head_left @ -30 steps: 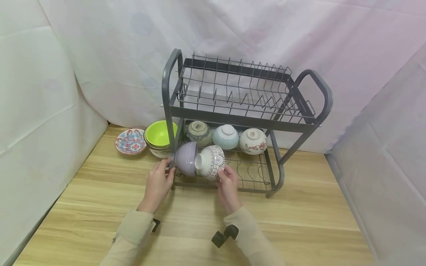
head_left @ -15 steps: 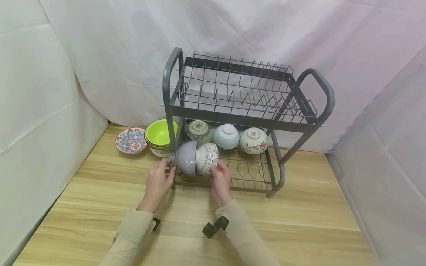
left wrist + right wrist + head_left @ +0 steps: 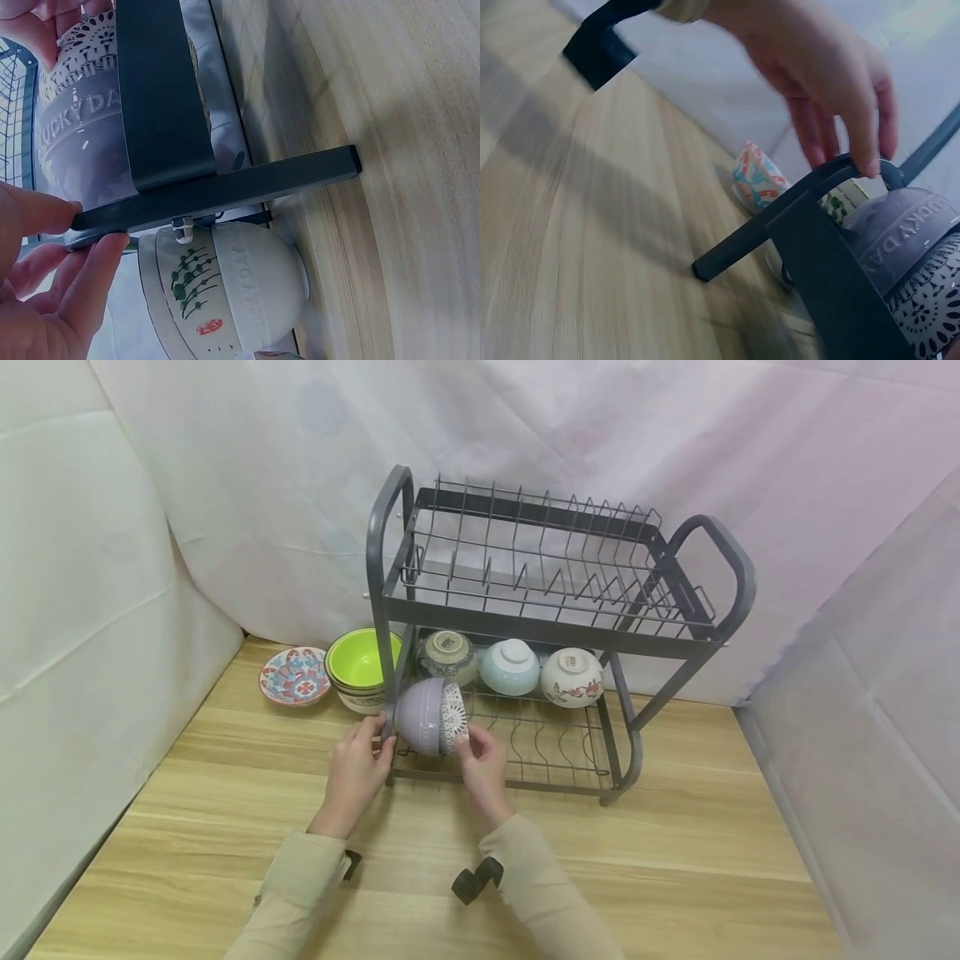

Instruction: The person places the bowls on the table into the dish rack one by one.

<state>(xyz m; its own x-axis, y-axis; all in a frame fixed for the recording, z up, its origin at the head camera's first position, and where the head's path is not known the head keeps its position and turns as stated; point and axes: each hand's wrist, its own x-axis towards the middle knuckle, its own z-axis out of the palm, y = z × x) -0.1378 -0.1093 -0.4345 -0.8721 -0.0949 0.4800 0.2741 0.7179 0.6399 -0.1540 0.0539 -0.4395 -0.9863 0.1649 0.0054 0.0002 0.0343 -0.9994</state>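
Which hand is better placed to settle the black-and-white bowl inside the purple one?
Probably the right hand: its fingers hold the black-and-white bowl, while the left hand grips the rack.

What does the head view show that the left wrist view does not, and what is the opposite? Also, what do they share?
Only the head view: the light-blue bowl and the white bowl with red flowers, upside down in the dark rack.

Only the left wrist view: the nut on the rack's post, and readable lettering on the purple bowl.

Both: the purple bowl, the left hand gripping the post, and the right hand holding the black-patterned white bowl.
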